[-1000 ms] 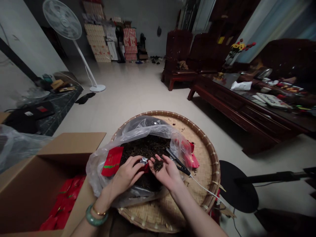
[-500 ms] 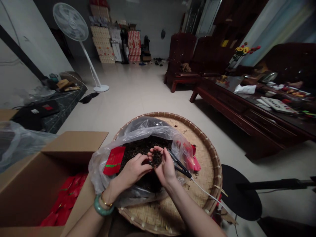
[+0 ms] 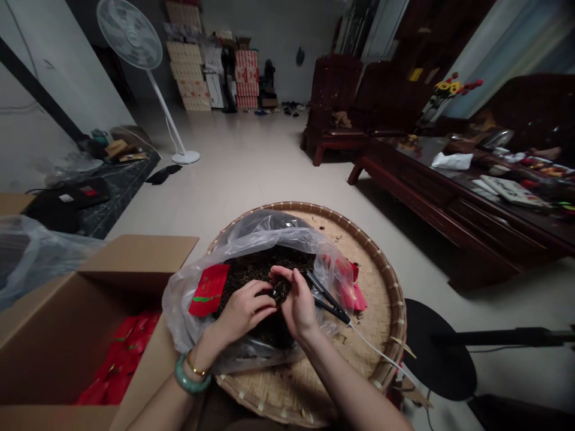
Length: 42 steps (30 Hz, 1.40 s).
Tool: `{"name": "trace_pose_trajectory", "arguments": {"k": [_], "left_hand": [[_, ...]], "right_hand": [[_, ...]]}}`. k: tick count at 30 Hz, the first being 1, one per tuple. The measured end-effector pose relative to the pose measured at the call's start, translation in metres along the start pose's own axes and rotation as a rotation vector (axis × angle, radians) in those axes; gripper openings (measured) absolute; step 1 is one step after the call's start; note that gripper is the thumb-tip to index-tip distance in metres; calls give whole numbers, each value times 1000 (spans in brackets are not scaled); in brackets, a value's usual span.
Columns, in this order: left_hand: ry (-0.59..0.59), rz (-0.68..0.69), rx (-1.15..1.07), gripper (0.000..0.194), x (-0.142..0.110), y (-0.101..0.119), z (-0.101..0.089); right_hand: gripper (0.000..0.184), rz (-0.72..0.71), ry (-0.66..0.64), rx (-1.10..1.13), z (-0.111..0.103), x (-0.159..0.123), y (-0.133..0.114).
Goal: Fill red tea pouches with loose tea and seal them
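Dark dried tea leaves (image 3: 252, 267) fill an open clear plastic bag (image 3: 179, 299) on a round woven bamboo tray (image 3: 363, 263). Over the bag, my right hand (image 3: 300, 306) is cupped around a small heap of the leaves. My left hand (image 3: 245, 308) meets it, thumb and fingers curled at the heap's edge; whatever it pinches is too small to make out. A flat red packet (image 3: 209, 290) with a green stripe lies on the bag's left side. Right of my hands rests a black hair straightener (image 3: 330, 302), its jaws apart, with a white cord.
At left stands an open cardboard box (image 3: 139, 254) with several red packets (image 3: 121, 359) inside. More red wrapping (image 3: 354, 293) lies on the tray's right. A black round stand base (image 3: 438, 350) is beside the tray. A wooden table (image 3: 431, 209) and a white fan (image 3: 130, 36) stand farther off.
My right hand's fingers have curled further over the tea leaves, so less of the heap shows. My left hand stays close beside it. The view has shifted slightly.
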<state>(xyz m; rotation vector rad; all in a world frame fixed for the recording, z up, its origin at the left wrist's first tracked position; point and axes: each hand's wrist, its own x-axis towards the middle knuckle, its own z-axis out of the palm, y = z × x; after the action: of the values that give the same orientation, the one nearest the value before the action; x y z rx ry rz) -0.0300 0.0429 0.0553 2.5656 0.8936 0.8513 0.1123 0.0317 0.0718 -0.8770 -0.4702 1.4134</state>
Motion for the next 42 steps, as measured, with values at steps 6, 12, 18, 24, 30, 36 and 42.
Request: {"name": "trace_pose_trajectory", "arguments": {"k": [6, 12, 18, 24, 30, 36, 42], "left_hand": [[25, -8, -14, 11, -2, 0, 3], [49, -18, 12, 11, -4, -1, 4], [62, 2, 24, 12, -5, -1, 3], [40, -6, -26, 10, -5, 2, -1], [43, -3, -33, 10, -5, 5, -3], [41, 28, 15, 10, -6, 7, -1], [64, 43, 26, 12, -3, 9, -3]], "right_hand": [[34, -60, -42, -111, -4, -2, 0], [51, -38, -97, -306, -15, 0, 1], [50, -199, -301, -601, -24, 1, -6], [37, -393, -456, -937, -34, -4, -12], [35, -408, -484, -1057, -39, -8, -20], [24, -386, -458, -1235, -36, -11, -26], [27, -387, -434, -1166, -26, -11, -27]]}}
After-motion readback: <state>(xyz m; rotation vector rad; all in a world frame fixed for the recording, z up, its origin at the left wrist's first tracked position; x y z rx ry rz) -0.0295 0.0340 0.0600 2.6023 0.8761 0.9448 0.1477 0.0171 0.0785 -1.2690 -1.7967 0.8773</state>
